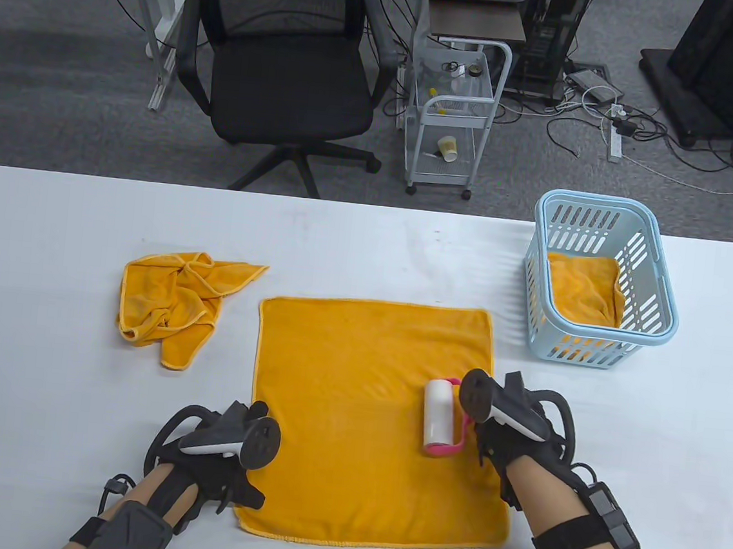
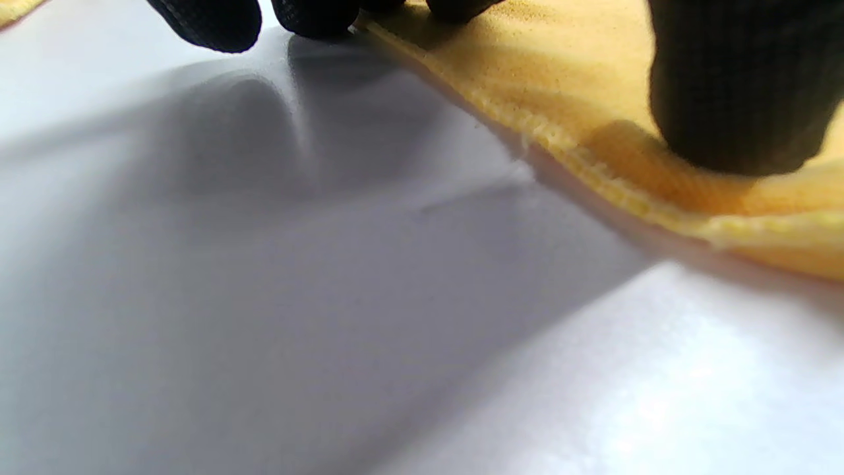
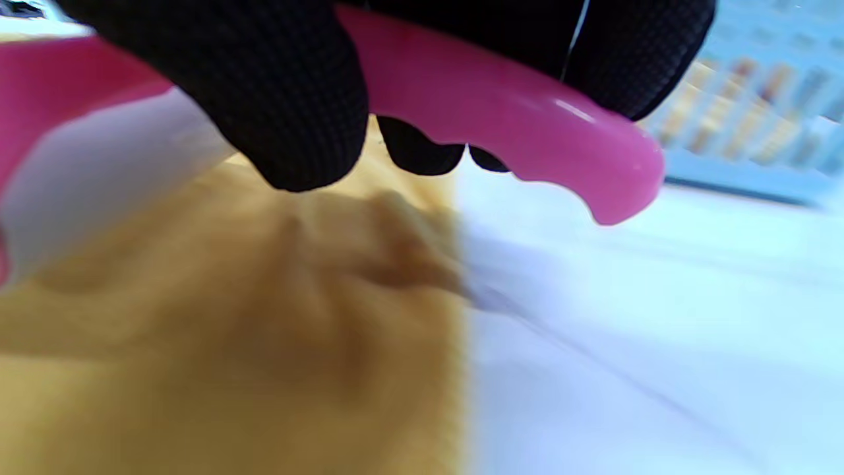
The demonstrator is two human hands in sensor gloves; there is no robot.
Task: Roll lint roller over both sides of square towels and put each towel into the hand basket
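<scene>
Three orange towels on a white table: one flat under both hands, one crumpled, one in the basket.

The right hand grips the pink handle of the lint roller; in the right wrist view its fingers curl round that handle, with the white roll lying on the flat towel just left of the fingers, near the towel's right edge. The left hand rests on the flat towel's near left corner; in the left wrist view one fingertip presses the hem down while the other fingertips sit along and just off the edge, spread apart and holding nothing. The crumpled towel lies beyond the left fingers, apart from the flat one. The light blue hand basket stands beyond and to the right of the right fingers, with the folded towel inside it.
</scene>
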